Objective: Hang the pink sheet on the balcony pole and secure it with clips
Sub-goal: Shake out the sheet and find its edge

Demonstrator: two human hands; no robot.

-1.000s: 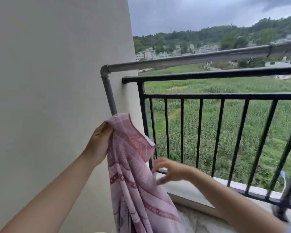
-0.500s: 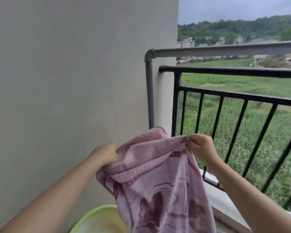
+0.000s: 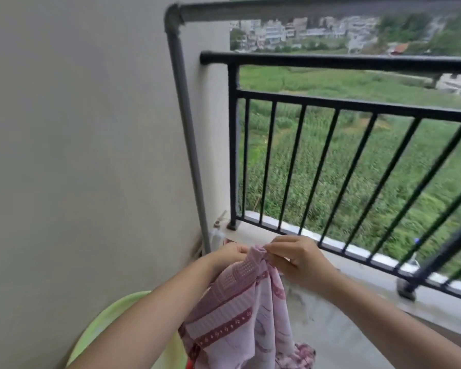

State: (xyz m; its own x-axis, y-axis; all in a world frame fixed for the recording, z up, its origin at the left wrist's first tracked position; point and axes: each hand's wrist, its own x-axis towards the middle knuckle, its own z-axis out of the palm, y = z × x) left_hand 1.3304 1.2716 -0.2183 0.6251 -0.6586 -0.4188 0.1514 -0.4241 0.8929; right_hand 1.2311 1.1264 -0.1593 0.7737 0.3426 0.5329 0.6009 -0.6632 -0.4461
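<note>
Both hands low, in front of the railing (image 3: 330, 102). Left hand (image 3: 230, 255) and right hand (image 3: 294, 255) each pinch the bunched top edge of the pink sheet (image 3: 240, 315); it hangs below, over a green basin (image 3: 104, 323). Pole (image 3: 304, 9) overhead is bare.

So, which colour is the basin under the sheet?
Light green; the basin shows at lower left in the head view, below the pink sheet.
</note>
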